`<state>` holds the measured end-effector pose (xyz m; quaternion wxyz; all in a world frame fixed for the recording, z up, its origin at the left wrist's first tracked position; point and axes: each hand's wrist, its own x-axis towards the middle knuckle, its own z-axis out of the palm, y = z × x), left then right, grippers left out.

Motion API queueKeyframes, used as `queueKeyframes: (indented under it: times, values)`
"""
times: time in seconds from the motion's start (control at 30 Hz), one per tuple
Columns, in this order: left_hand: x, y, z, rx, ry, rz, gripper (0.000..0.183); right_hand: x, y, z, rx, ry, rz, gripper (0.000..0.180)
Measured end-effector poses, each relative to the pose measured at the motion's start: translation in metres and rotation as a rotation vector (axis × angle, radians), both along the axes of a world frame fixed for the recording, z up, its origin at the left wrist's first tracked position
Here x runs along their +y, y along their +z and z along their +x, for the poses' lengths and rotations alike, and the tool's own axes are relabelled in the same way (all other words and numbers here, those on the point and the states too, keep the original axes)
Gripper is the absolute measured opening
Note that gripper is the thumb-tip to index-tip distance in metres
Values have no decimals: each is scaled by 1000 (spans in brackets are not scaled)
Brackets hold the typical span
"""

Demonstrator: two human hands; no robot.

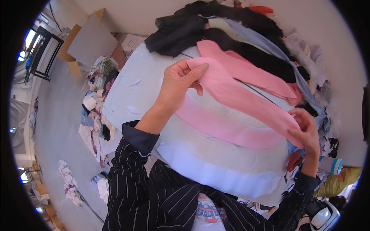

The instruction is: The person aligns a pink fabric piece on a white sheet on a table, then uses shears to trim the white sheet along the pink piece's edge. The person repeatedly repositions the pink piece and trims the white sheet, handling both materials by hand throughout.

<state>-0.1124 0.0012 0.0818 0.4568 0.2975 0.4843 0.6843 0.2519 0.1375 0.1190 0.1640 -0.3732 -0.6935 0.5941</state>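
Between my two hands a long curved strip of pink fabric (240,95) is stretched above a pale table (130,86). My left hand (185,80) pinches its upper left end between thumb and fingers. At the lower right end, my right hand (306,130) grips the same strip. Under it, a paler pink strip (225,127) lies on the table. Nearer my body is a curved white strip (216,170). Beyond the held strip, more pink fabric pieces (245,69) lie beside black fabric (179,31).
Light blue fabric (300,78) trails along the pile at the far right. Fabric scraps (96,115) are heaped beside the table's left edge, near an open cardboard box (91,40). A blue-rimmed cylinder (331,165) and a white iron-like appliance (325,216) are at the lower right.
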Motion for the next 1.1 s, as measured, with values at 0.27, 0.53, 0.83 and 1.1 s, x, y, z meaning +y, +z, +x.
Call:
queueKeyframes:
  times: [0.27, 0.53, 0.83, 1.1]
  values:
    - [-87, -45, -34, 80, 90, -356, 20, -97, -36, -42, -160, 113, -205, 41]
    - [-62, -64, -64, 380, 180, -434, 18, -95, -66, -77, -143, 80, -128, 39]
    - [-44, -84, -71, 904, 303, -462, 18, -84, -72, -83, -179, 21, -41, 38]
    - [-45, -88, -79, 911, 313, -519, 23, -80, -66, -90, -267, 92, 73, 40]
